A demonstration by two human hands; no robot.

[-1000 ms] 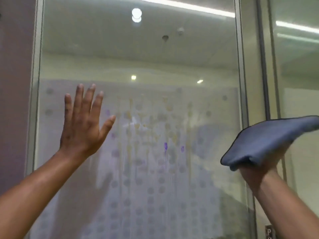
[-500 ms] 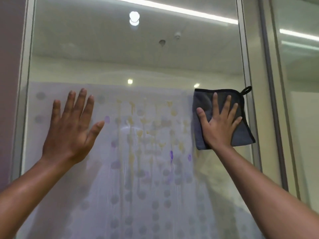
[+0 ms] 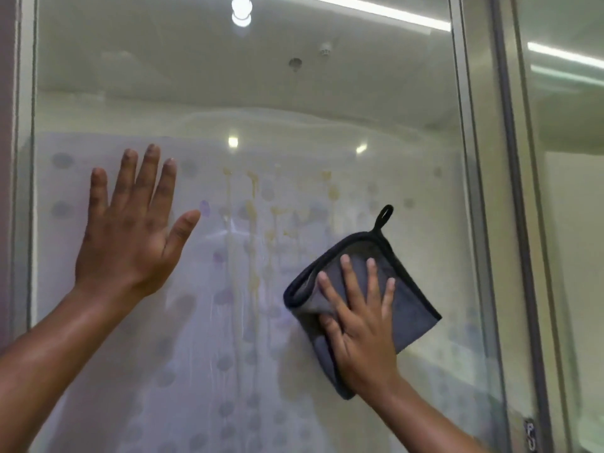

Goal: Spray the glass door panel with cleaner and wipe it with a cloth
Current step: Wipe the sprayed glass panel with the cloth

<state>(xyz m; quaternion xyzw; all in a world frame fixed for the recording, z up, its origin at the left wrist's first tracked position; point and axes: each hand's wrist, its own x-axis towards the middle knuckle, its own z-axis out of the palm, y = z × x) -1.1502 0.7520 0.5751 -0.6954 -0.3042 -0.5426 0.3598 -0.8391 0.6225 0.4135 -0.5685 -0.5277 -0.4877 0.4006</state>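
The glass door panel (image 3: 248, 103) fills the view, its lower part frosted with rows of grey dots and streaked with yellowish and purple runs (image 3: 251, 223). My left hand (image 3: 130, 230) lies flat on the glass at the left, fingers spread, holding nothing. My right hand (image 3: 359, 325) presses a folded grey cloth (image 3: 411, 308) with a black edge and hanging loop flat against the glass, right of the middle. The fingers are spread over the cloth. No spray bottle is in view.
A metal door frame (image 3: 480, 191) runs down the right of the panel, with another glass pane (image 3: 572, 223) beyond it. A frame post (image 3: 23, 158) and a purplish wall edge bound the left. A small label (image 3: 530, 436) sits low on the right frame.
My right hand brought the cloth from the air at the right onto the glass, then slid it down and toward the middle, tilting it. My left hand stayed flat on the glass.
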